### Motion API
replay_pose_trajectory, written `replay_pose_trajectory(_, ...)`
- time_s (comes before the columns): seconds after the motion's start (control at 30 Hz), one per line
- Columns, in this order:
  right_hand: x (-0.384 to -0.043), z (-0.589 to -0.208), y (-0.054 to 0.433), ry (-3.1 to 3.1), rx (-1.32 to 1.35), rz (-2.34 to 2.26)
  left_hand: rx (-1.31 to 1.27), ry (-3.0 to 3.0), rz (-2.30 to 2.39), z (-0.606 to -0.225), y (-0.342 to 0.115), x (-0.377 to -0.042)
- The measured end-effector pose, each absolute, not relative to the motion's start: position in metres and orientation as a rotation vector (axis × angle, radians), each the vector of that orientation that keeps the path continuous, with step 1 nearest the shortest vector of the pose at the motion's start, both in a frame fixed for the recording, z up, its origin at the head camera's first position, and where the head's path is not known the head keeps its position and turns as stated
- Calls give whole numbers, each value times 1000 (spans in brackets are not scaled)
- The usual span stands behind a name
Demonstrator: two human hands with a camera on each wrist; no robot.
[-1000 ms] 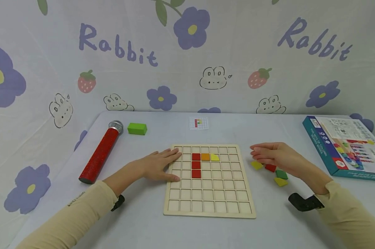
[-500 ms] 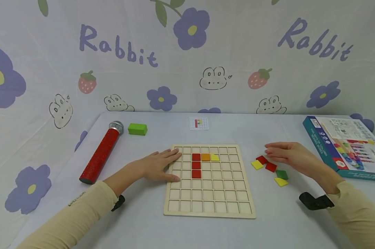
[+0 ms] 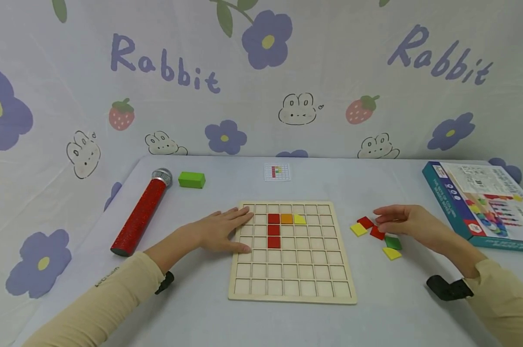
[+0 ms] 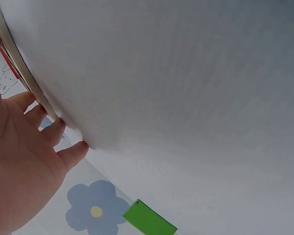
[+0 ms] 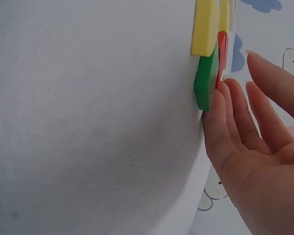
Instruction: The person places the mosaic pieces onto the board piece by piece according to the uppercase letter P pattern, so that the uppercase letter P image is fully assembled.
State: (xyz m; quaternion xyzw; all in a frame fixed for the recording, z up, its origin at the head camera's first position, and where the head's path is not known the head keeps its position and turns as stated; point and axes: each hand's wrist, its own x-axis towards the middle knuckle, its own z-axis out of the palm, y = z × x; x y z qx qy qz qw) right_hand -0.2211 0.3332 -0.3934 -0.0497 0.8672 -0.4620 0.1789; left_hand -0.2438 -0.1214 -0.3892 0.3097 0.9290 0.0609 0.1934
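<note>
The left hand [image 3: 220, 233] rests with fingers spread on the left edge of a wooden grid board [image 3: 291, 300]. In the left wrist view, its fingertips lie along the board's edge. Set in the grid are a column of red tiles [image 3: 274, 230], an orange tile [image 3: 286, 219] and a yellow rounded tile [image 3: 300, 220]. Right of the board, the right hand [image 3: 410, 225] hovers low by loose tiles, its fingertips at a red tile [image 3: 377, 233]. Its thumb stands apart from the fingers in the right wrist view, close to a green tile [image 5: 206, 81].
Near the right hand lie another red tile [image 3: 365, 222] and two yellow tiles [image 3: 358, 229]. A small pattern card [image 3: 276, 172] lies behind the board. A red microphone [image 3: 141, 212] and green block [image 3: 192, 180] are at left, a boxed game [image 3: 487, 207] at right.
The right hand has moved right and away from the board, uncovering the rear red tile, then lowered toward the nearer red tile. The left hand has stayed on the board.
</note>
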Motion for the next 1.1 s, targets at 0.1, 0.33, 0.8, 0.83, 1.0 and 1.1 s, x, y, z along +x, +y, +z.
replay_pose_trajectory(0.1,-220,-394,331,2497,-169,-1272,879,2611,169,-389,-122,-244)
replay_pose_trajectory(0.33,-218,-394,323,2599,-271,-1179,884,2612,161,-389,-121,-244)
replay_pose_trajectory(0.8,-212,-391,311,2716,-367,-1037,876,2602,169,-387,-120,-243)
replay_pose_trajectory(0.83,-212,-391,311,2716,-366,-1033,876,2602,168,-387,-120,-242)
replay_pose_trajectory(1.0,-212,-390,311,2740,-365,-982,875,2602,166,-387,-120,-242)
replay_pose_trajectory(1.1,-213,-390,311,2777,-350,-942,882,2607,164,-389,-121,-243)
